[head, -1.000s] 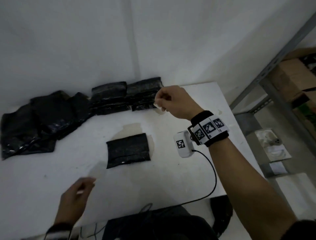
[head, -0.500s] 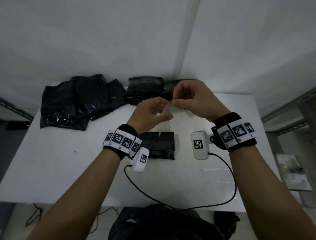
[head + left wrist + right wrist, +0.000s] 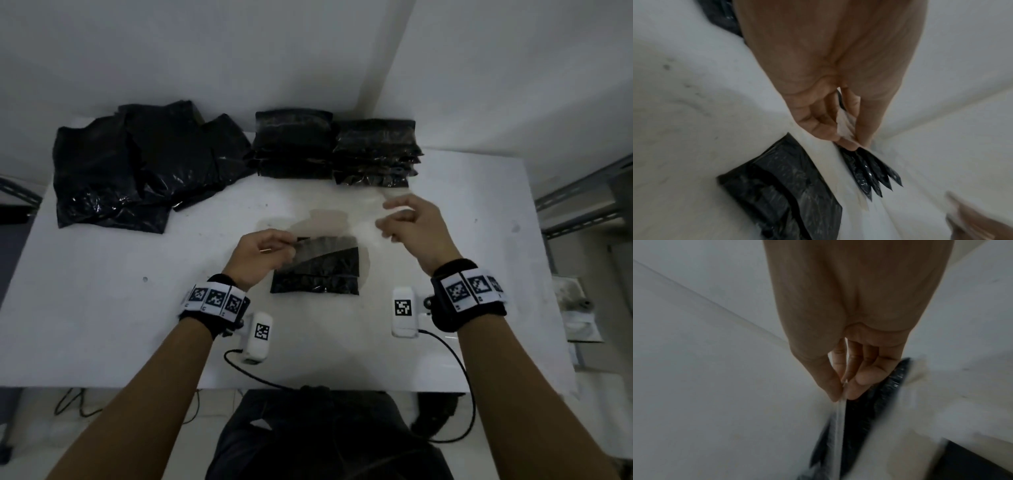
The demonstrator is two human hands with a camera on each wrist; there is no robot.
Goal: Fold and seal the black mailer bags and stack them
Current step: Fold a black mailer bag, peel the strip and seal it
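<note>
A folded black mailer bag [image 3: 315, 277] lies flat in the middle of the white table [image 3: 102, 308]. A strip of clear tape [image 3: 329, 245] is stretched just above its far edge. My left hand [image 3: 289, 245] pinches the strip's left end, seen in the left wrist view as whitish tape [image 3: 845, 128] between thumb and fingers. My right hand [image 3: 388, 222] pinches the other end, and the tape [image 3: 838, 421] runs away from its fingertips [image 3: 857, 392] over the bag [image 3: 869, 410]. The bag [image 3: 781, 194] lies below the left hand.
Two stacks of folded black bags [image 3: 294, 144] [image 3: 375, 154] stand at the table's back against the wall. A loose pile of unfolded black bags [image 3: 137, 164] covers the back left. Metal shelving [image 3: 582, 205] is off the right edge. Wrist camera cables hang at the front.
One second ago only the right hand held the tape, up near the stacks. The hands met at the tape, then drew apart, stretching the strip and lowering it over the folded bag.
</note>
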